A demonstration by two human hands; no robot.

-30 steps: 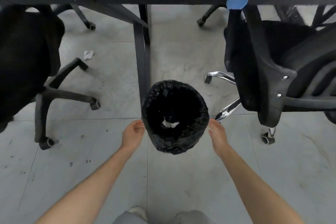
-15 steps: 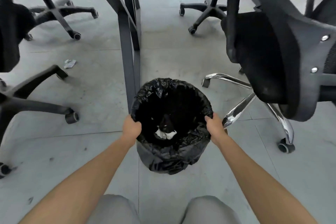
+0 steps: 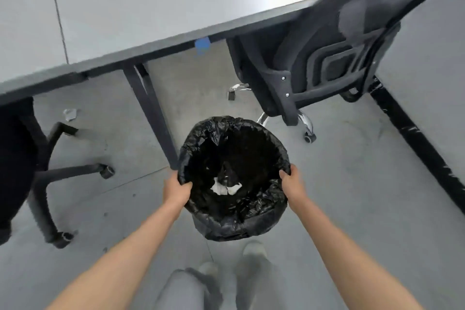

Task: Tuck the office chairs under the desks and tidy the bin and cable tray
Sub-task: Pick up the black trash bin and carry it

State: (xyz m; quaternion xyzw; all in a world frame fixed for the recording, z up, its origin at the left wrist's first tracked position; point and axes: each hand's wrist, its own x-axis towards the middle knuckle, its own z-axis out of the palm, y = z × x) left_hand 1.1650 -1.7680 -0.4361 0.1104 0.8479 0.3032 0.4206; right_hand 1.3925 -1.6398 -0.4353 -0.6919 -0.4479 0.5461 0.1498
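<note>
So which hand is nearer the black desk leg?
Left. The left hand grips the bin rim just below the foot of the desk leg; the right hand grips the opposite rim, farther away.

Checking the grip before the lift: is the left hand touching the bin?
Touching. The head view shows the left hand curled over the bin rim.

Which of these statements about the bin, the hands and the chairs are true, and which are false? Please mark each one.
1. Both hands grip the rim of the bin: left hand, right hand. True.
2. The bin has a white liner. False: the liner is black.
3. White crumpled paper lies inside the bin. True.
4. The chair on the right has a black base. False: its base is shiny chrome.
5. A paper scrap lies on the floor under the desk. True.
</note>
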